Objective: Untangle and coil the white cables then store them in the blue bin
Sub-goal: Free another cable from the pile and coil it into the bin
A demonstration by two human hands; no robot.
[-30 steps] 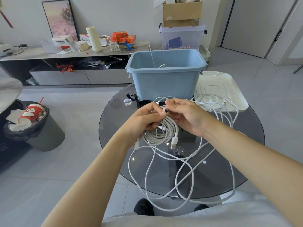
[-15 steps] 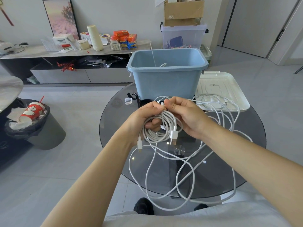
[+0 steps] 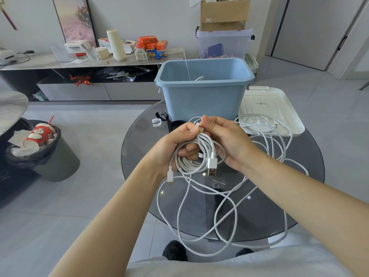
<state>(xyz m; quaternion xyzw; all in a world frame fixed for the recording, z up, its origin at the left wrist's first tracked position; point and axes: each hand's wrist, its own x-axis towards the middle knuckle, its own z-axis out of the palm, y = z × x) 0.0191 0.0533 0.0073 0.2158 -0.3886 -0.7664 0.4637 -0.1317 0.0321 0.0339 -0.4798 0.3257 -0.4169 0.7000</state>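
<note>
The blue bin (image 3: pixel 201 100) on the glass table (image 3: pixel 139 148) has a bit of white cable inside, and my left hand (image 3: pixel 175 145) and right hand (image 3: pixel 225 140) both grip the coiled cable (image 3: pixel 196 156) before it.

Bright, even daylight fills the room, and shadows are soft and faint. Small white glints sit on the dark glass table (image 3: pixel 279 206), which also mirrors pale patches of the room. The wide-angle lens bends straight lines near the edges: the door (image 3: pixel 311 31) leans and the shelf (image 3: pixel 60 63) curves. Focus is sharp throughout, with no motion blur.
</note>
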